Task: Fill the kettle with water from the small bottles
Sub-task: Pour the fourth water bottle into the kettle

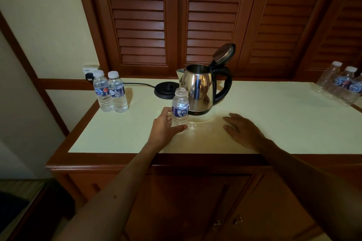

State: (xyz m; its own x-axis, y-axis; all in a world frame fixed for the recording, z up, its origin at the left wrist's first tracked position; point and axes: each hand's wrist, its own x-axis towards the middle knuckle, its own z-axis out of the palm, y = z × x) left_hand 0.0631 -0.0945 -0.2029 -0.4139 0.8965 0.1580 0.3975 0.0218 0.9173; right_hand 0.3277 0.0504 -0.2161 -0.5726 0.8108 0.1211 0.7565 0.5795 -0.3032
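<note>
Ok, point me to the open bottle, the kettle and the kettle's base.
open bottle (180, 110): head view, on its blue label.
kettle (197, 88): head view, on its steel body.
kettle's base (165, 89): head view, on the black disc's top.

I see the steel kettle (198, 88) upright on the counter, off its base, lid tipped open, black handle to the right. An uncapped small bottle (179, 106) stands just before it. Two capped full bottles (110, 91) stand together far left.
</note>
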